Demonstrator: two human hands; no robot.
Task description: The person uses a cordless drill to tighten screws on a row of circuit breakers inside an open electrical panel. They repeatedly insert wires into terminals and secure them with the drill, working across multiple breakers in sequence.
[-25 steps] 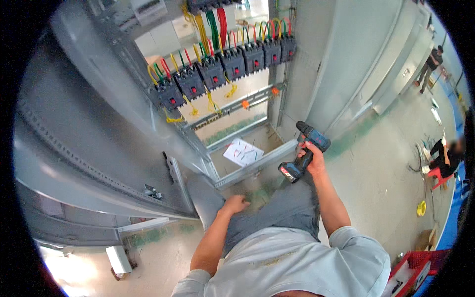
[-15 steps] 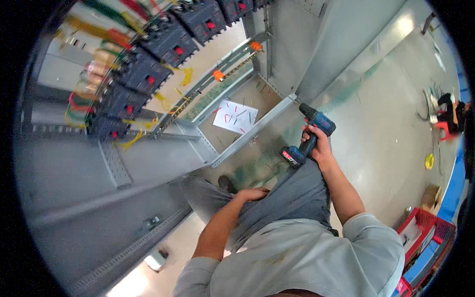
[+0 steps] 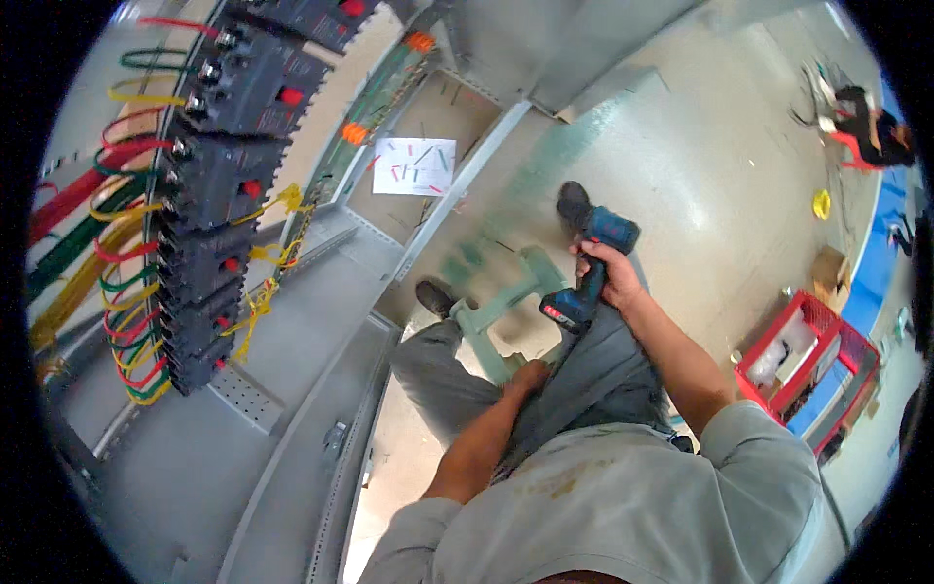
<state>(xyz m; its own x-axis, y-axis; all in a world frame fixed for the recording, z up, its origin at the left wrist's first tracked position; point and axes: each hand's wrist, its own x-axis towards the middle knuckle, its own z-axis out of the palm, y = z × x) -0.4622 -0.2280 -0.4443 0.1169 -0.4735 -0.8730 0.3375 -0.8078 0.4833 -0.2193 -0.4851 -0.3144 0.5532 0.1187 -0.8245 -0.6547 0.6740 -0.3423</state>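
Observation:
My right hand (image 3: 608, 273) is wrapped round the grip of a blue and black cordless drill (image 3: 608, 231), held above my right thigh. Its battery end points toward my left. Between my legs is a pale green stool (image 3: 496, 310), tilted, with part of it behind my thigh. My left hand (image 3: 530, 378) is closed at the stool's near edge; the fingertips are partly hidden. To the left stands a grey metal cabinet (image 3: 321, 389) with a row of black circuit breakers (image 3: 219, 248) wired in red, green and yellow.
A white sheet (image 3: 413, 166) with short coloured pieces lies inside the cabinet frame's base. Orange insulators (image 3: 354, 133) sit on a rail. At right are a red crate (image 3: 778, 355), a cardboard box (image 3: 830, 270), a yellow tape roll (image 3: 821, 204) and a person in black (image 3: 866, 122).
The drill has come away from the cabinet's frame corner, nearer my body. The green stool has come into view at my left hand. My view has shifted, with both shoes now showing.

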